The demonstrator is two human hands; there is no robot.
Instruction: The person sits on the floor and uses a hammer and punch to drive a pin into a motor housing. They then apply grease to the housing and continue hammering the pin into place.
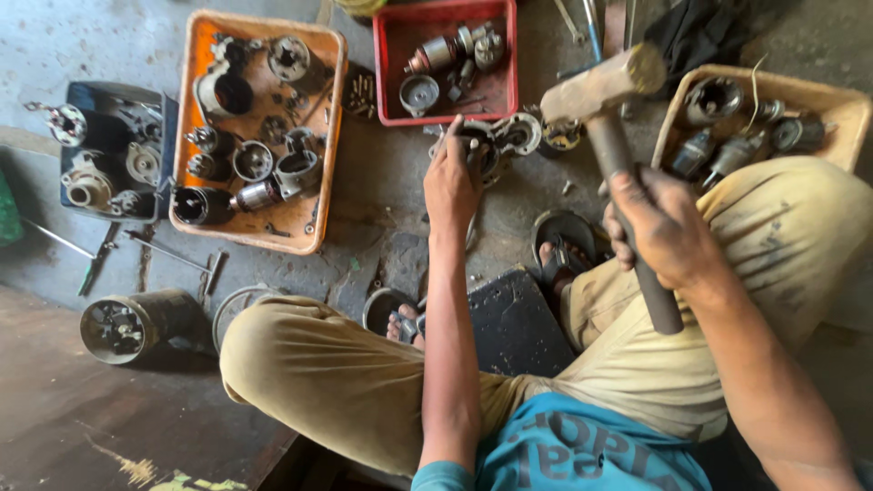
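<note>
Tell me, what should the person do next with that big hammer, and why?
Probably bring the hammer down in a short, careful tap on the round metal part. The right hand holds it raised by the handle, head above the floor, while the left hand steadies that part on the ground. The fingers sit close, so a gentle blow seems wise.

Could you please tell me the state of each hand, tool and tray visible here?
Left hand: gripping the round metal housing on the floor.
Right hand: closed around the hammer, raised, head up.
Orange tray: full of motor parts.
Red tray: partly filled.
Tan tray: holding several parts.
Loose cylinder: lying on its side.
</note>
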